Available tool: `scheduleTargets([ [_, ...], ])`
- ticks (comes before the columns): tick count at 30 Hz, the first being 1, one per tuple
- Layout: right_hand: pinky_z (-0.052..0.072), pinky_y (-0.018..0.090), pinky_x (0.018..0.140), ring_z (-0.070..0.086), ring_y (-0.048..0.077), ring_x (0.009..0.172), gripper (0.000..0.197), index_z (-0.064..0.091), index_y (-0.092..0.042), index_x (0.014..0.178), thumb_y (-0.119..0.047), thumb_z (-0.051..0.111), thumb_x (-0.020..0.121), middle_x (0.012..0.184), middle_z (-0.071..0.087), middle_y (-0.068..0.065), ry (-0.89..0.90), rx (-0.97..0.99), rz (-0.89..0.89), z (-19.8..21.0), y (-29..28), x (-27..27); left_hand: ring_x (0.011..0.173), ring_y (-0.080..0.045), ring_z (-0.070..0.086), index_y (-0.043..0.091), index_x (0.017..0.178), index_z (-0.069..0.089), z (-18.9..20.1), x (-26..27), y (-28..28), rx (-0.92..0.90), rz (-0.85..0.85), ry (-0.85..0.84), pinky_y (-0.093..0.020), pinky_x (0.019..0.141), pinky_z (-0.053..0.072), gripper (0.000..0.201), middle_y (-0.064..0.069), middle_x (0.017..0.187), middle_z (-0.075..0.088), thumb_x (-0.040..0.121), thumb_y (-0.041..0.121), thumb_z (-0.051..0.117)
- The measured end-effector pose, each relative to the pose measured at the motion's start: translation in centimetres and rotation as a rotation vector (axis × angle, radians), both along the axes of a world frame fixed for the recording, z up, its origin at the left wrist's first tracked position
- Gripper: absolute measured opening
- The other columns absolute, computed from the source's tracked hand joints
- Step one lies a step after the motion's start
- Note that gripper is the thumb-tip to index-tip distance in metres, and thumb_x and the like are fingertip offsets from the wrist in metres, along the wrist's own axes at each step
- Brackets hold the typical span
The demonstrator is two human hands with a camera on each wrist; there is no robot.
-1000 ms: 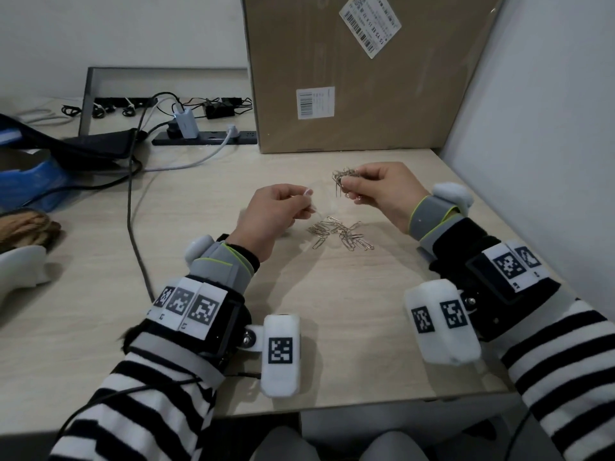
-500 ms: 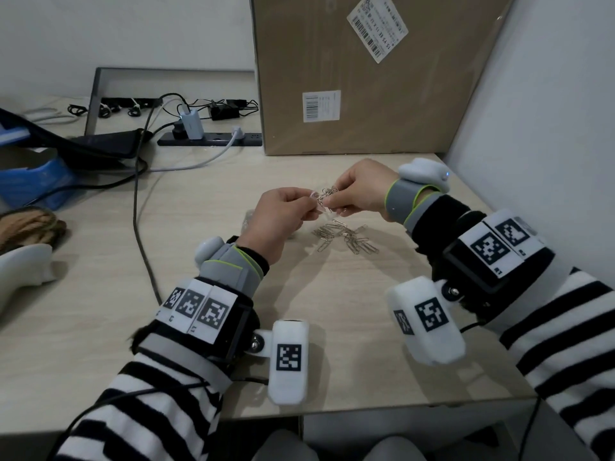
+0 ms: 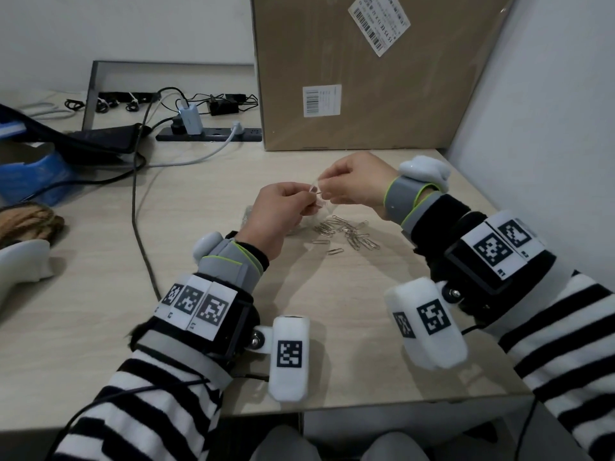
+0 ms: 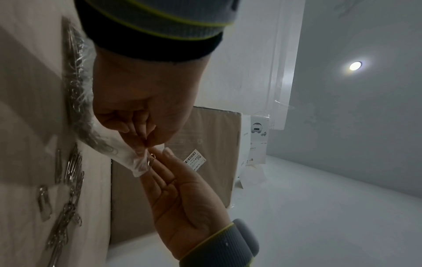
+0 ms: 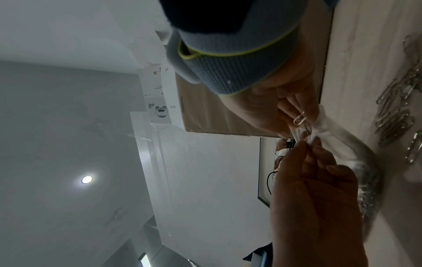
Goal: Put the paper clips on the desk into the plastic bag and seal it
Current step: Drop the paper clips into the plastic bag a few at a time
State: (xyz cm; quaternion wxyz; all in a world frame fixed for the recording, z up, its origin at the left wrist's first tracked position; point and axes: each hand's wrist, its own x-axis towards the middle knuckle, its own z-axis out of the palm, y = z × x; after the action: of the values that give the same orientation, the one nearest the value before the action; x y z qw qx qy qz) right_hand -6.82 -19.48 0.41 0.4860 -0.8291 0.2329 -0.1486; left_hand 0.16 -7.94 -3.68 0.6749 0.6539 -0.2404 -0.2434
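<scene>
My left hand (image 3: 283, 211) pinches the mouth of a small clear plastic bag (image 4: 132, 159) and holds it up above the desk. The bag's lower part sags to the desk with several paper clips inside it (image 5: 370, 180). Right against that mouth is my right hand (image 3: 356, 181), which pinches a couple of silver paper clips (image 5: 301, 118) at the opening. A loose pile of paper clips (image 3: 349, 232) lies on the light wooden desk (image 3: 332, 294) just below and to the right of my hands.
A big cardboard box (image 3: 366, 78) stands close behind my hands, and a white wall (image 3: 549, 128) borders the desk on the right. A dark cable (image 3: 139, 227), a power strip (image 3: 213, 134), a blue object (image 3: 30, 174) and a white object (image 3: 20, 261) lie to the left.
My right hand has carried its pinched clips leftward from the raised position to the bag's mouth. My left hand has lifted the bag slightly to meet it.
</scene>
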Motion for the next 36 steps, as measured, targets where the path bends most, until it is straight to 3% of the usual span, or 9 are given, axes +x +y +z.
scheduleTargets([
  [2,0.055,0.028,0.082,0.064,0.018,0.092,0.018,0.067,-0.005,0.096,-0.018,0.056,0.091,0.096,0.066,0.012,0.005,0.008,0.01,0.0,0.3,0.0,0.052,-0.003,0.056,0.008,0.085,0.066,0.0,0.1,0.1,0.0,0.004,0.001,-0.017,0.048,0.033,0.012,-0.003,0.066,0.063,0.087,0.001,0.056],
  [6,0.051,0.034,0.09,0.063,0.02,0.104,0.035,0.065,-0.007,0.105,-0.032,0.042,0.098,0.111,0.067,0.011,0.018,0.008,0.029,0.3,0.6,-0.3,0.049,-0.002,0.055,0.001,0.096,0.064,0.1,0.2,0.1,-0.03,0.01,0.014,-0.01,0.046,0.038,0.013,-0.008,0.072,0.061,0.088,-0.001,0.054],
  [11,0.051,0.031,0.083,0.064,0.015,0.107,0.039,0.066,-0.018,0.096,-0.041,0.035,0.098,0.107,0.071,0.006,-0.035,-0.019,0.076,0.5,0.4,-1.1,0.048,0.0,0.054,-0.002,0.101,0.064,0.2,0.4,0.2,-0.034,0.02,0.009,-0.011,0.046,0.037,0.016,-0.005,0.07,0.062,0.09,0.004,0.055],
  [14,0.05,0.026,0.071,0.067,0.012,0.1,0.038,0.065,-0.023,0.084,-0.041,0.035,0.098,0.098,0.074,0.003,-0.122,-0.037,0.054,0.6,0.1,-1.5,0.05,-0.001,0.054,0.001,0.1,0.065,0.2,0.5,0.2,-0.025,0.03,0.009,-0.015,0.05,0.034,0.014,-0.003,0.07,0.062,0.09,0.005,0.055],
  [18,0.044,0.019,0.052,0.066,0.011,0.071,0.034,0.062,-0.02,0.074,-0.034,0.041,0.097,0.079,0.073,0.001,-0.199,0.083,-0.079,0.8,-1.1,-2.7,0.051,-0.001,0.054,0.006,0.093,0.064,0.4,1.3,0.5,-0.074,0.104,0.049,-0.016,0.05,0.033,0.009,-0.001,0.066,0.063,0.089,0.006,0.056],
  [23,0.043,0.015,0.044,0.066,0.007,0.055,0.032,0.061,-0.016,0.078,-0.035,0.042,0.097,0.067,0.07,-0.001,0.113,0.389,0.041,-0.8,-2.7,-4.9,0.055,-0.001,0.055,0.006,0.095,0.064,0.7,2.7,1.4,-0.177,0.19,0.141,-0.014,0.052,0.037,0.014,0.0,0.07,0.064,0.091,0.008,0.051],
  [28,0.041,0.013,0.037,0.066,0.01,0.051,0.03,0.059,-0.015,0.079,-0.038,0.046,0.095,0.061,0.067,-0.001,0.33,0.481,0.129,-2.6,-3.7,-5.6,0.055,-0.001,0.053,0.007,0.096,0.064,0.8,3.9,2.0,-0.227,0.245,0.213,-0.014,0.053,0.035,0.016,0.003,0.067,0.062,0.091,0.009,0.048],
  [33,0.041,0.014,0.037,0.07,0.012,0.057,0.032,0.057,-0.014,0.082,-0.039,0.043,0.096,0.064,0.069,0.002,0.349,0.524,0.192,-3.6,-3.8,-5.3,0.055,-0.001,0.052,0.006,0.1,0.064,0.4,4.1,1.6,-0.177,0.227,0.185,-0.013,0.052,0.036,0.019,0.004,0.068,0.061,0.091,0.009,0.048],
  [36,0.053,0.019,0.052,0.071,0.014,0.073,0.03,0.059,-0.012,0.088,-0.036,0.042,0.097,0.081,0.07,0.007,0.218,0.597,0.199,-3.9,-3.5,-4.9,0.055,-0.001,0.052,0.007,0.1,0.064,0.2,4.1,1.5,-0.163,0.208,0.166,-0.013,0.052,0.037,0.019,0.005,0.067,0.061,0.091,0.01,0.048],
])
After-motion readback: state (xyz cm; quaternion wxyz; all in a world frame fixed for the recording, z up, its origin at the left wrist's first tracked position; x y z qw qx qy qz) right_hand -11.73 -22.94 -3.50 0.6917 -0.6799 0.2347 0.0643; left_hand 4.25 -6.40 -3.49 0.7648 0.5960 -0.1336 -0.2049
